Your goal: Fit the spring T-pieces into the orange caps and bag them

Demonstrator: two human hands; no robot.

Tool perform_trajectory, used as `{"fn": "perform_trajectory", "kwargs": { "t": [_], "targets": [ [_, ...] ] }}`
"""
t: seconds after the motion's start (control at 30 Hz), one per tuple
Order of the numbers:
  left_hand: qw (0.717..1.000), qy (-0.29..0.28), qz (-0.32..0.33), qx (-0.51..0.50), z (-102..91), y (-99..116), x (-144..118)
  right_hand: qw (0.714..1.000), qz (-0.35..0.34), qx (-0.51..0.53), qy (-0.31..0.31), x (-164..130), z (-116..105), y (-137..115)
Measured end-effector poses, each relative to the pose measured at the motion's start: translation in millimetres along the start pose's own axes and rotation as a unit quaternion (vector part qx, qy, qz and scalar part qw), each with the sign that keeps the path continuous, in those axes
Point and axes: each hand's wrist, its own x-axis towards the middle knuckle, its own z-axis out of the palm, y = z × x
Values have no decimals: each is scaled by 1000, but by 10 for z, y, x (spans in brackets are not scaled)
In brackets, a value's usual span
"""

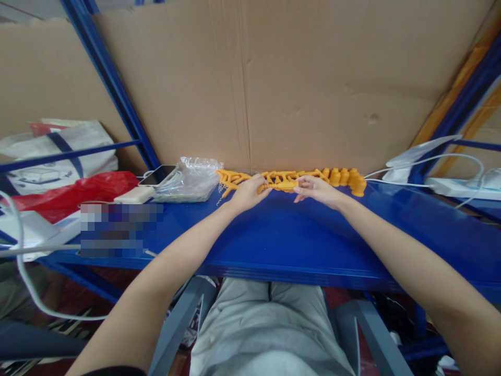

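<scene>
Person is sitting at a blue metal shelf point(289, 235). Left hand point(248, 193) and right hand point(319, 190) are pinching opposite ends of an orange plastic piece point(285, 185), just in front of a row of loose orange branching parts point(287, 173). Shelf contact: cannot tell. Likely risks: uneven pinching letting the piece slip; knuckles nudging the row, toppling orange cylinders point(344, 176) or scattering small coiled springs point(221, 189).

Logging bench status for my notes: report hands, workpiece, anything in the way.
Left hand and right hand on one orange piece, one at each end. More orange parts crowd close behind; fine detail unclear.
</scene>
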Motion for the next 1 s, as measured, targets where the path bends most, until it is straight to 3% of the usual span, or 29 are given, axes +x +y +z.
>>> {"fn": "perform_trajectory", "kwargs": {
  "t": [0.43, 1.0],
  "targets": [
    [999, 6, 33, 29, -50, 54, -8, 1000, 22, -4, 12, -67, 106, -189],
    [997, 17, 49, 62, -49, 64, -14, 988, 107, 97, 59, -88, 225, -307]
  ]
}}
